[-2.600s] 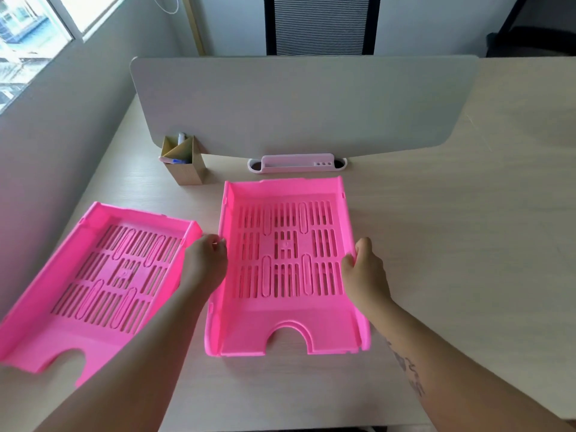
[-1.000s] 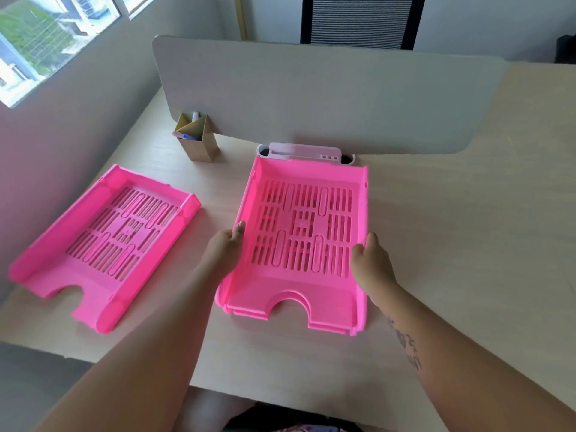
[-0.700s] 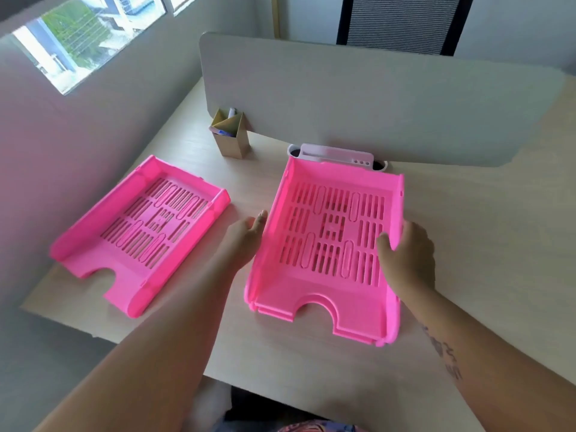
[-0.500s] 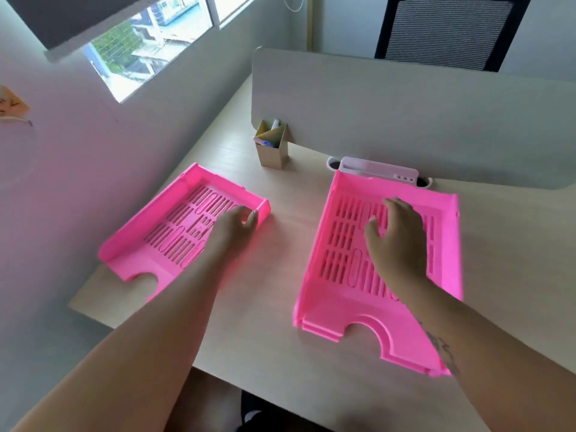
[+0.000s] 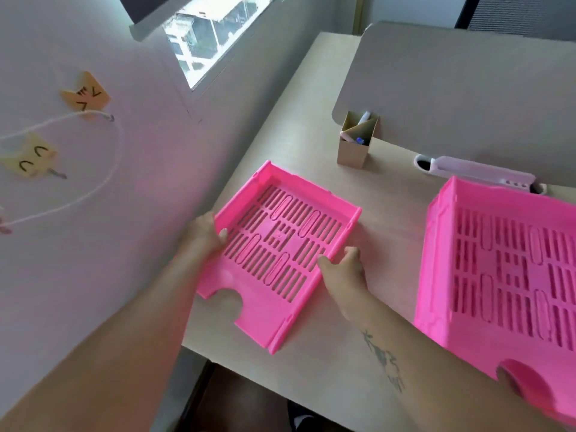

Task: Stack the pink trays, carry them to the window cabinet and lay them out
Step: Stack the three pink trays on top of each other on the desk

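Two hands gripped the smaller-looking pink tray (image 5: 280, 247) by its long side walls at the left end of the desk (image 5: 389, 232), close to the wall (image 5: 78, 244). The left hand (image 5: 202, 233) curled over the left wall, its thumb hooked inside onto the slotted floor; the right hand (image 5: 341, 269) pinched the right wall, thumb inside and fingers on the outside. The tray was smooth, glossy plastic, rectangular, with low straight walls, rows of narrow slots and a few long oval ones across its floor, and a half-round notch cut into the near edge. It lay skewed on the pale wood-grain surface, its near corner reaching about to the desk's edge.

Well to the right sat the stacked pink trays (image 5: 505, 275) of the same make, nested with a second rim showing under the first, untouched. Behind them lay a pale plastic cable cover (image 5: 480, 173) at the foot of a matte grey divider panel (image 5: 467, 88) with rounded corners. A small square cardboard pen holder (image 5: 355, 145) stood near the panel's left end. Paper cat faces (image 5: 85, 96) hung on a white string against the wall.
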{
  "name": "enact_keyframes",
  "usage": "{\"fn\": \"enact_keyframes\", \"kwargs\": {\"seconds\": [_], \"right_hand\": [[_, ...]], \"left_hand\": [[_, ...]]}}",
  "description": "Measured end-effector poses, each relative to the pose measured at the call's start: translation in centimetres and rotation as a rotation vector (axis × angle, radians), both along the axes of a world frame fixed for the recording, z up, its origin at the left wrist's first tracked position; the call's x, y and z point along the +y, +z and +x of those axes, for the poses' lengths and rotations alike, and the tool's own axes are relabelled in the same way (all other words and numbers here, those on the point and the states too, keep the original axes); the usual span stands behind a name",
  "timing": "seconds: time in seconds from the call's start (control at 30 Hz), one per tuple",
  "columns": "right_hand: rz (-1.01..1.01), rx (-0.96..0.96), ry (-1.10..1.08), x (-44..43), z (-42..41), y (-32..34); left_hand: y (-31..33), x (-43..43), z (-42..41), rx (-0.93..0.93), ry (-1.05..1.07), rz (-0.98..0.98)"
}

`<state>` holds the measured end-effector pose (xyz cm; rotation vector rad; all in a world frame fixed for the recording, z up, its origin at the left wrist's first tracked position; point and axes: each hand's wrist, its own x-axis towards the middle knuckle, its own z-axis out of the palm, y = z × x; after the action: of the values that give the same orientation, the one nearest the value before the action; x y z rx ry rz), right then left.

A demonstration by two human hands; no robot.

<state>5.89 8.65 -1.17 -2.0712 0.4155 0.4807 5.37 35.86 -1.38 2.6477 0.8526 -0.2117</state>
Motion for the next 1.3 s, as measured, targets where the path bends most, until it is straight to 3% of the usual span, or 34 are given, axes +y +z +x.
{"fn": "enact_keyframes", "kwargs": {"seconds": [0.1,0.3,0.63,0.87,1.1,1.3], "right_hand": [[-0.007,0.066,-0.012,1.2,-0.3,-1.4],[-0.091,-0.015,-0.028,1.2,0.5,-0.8],[-0.069,-0.243,0.009,-4.0,5.2,7.4],[-0.028,-0.386,-0.068,-15.9,6.0,12.4],[-0.029,-0.438,-0.162,-30.7,4.2,13.5],[0.019,-0.315,-0.138,-37.9,2.1,10.8]], "left_hand": [[-1.3,1.4,-0.7,0.036,0.014,0.003],[-0.5,2.7,-0.1,-0.016,0.035,-0.077],[8.8,-0.4,2.2,-0.188,-0.106,-0.176],[13.7,-11.8,4.0,-0.254,-0.226,-0.423],[13.9,-28.1,3.1,-0.241,-0.256,-0.34],[10.6,-35.9,1.0,-0.234,-0.252,-0.335]]}}
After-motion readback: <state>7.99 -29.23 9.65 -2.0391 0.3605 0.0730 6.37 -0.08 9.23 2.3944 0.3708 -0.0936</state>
